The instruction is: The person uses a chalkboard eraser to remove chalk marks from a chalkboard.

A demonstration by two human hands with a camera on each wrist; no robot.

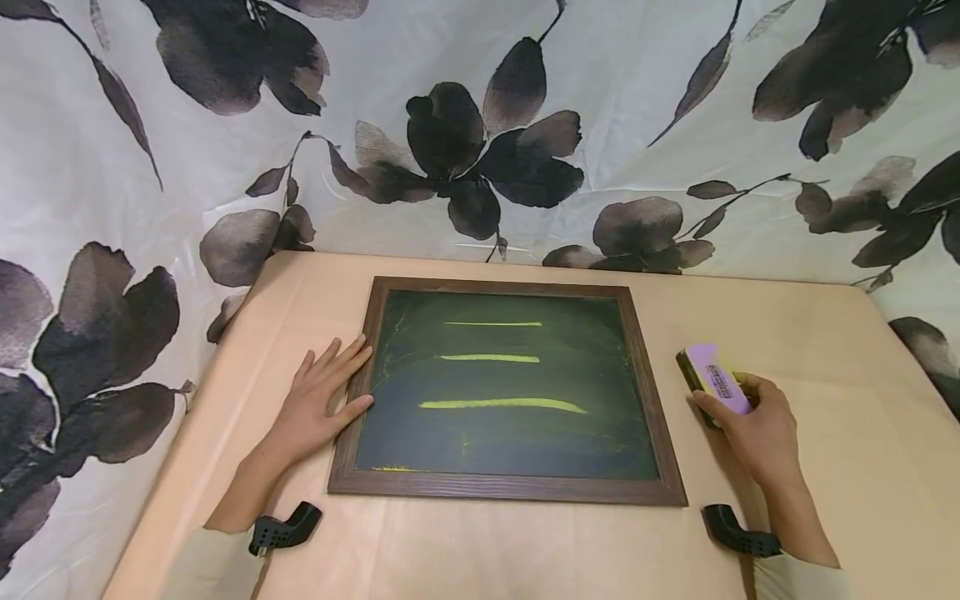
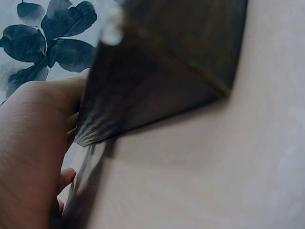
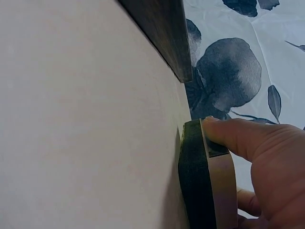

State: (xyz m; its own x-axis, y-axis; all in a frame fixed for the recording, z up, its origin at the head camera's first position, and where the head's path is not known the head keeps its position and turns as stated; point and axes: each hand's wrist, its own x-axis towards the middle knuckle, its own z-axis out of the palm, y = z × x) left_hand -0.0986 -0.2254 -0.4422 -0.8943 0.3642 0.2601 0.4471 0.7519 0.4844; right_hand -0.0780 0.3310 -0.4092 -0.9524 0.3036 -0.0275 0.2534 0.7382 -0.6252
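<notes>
The right hand (image 1: pixel 765 425) pinches a chalkboard eraser (image 1: pixel 711 379) between the thumb and the curled fingers. The eraser is a rounded block with a smooth lavender back and a dark, matte, felt-like underside turned towards the table; a printed barcode label (image 1: pixel 722 382) lies on the back, just beyond the thumb tip. Whether the eraser touches the table I cannot tell.

Left of that grip, and apart from it, lies a chalkboard (image 1: pixel 502 383), its dark green surface hazed with faint yellow dust. Three roughly level chalk strokes (image 1: pixel 502 404) cross it, bright yellow, the nearest one thickest and longest, the farthest a thin line. A brown frame (image 1: pixel 510 487) with a ridged wood grain and mitred corners borders the board. The left hand (image 1: pixel 318 400) has its fingers spread and rests against the frame's left side, thumb and fingertips on the wood, gripping nothing.

Beneath both hands is a smooth, pale wood-toned tabletop (image 1: pixel 810 358). Beyond its far edge and to the left of the left hand hangs a slightly shiny white fabric (image 1: pixel 480 50), creased in places and printed with large black-grey flowers and leaves. Behind each hand sit a black wrist device (image 1: pixel 285 529) and a cream sleeve (image 1: pixel 217 562).
</notes>
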